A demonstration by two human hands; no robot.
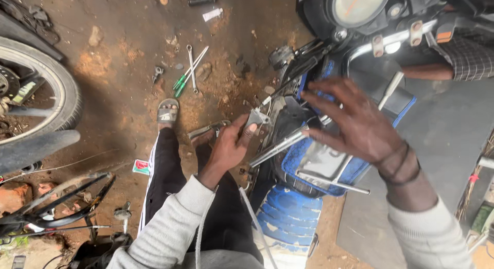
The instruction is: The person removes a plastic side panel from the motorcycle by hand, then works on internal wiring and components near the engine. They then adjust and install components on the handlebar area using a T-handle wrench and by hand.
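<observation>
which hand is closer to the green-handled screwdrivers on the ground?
Left. The left hand grips a small metal bracket, just right of and below the green-handled screwdrivers. The right hand hovers open over the motorcycle, much farther right.

The ground [128,53] is rough, matt brown dirt, strewn with bright metal spanners [192,68] and a green plastic-handled screwdriver [180,84]. The motorcycle [309,161] shows glossy blue and black plastic panels, shiny chromed metal bars and a glassy dial. The left hand [229,145] pinches a dull grey metal bracket [256,118]; the sleeves are soft grey knitted cloth.
</observation>
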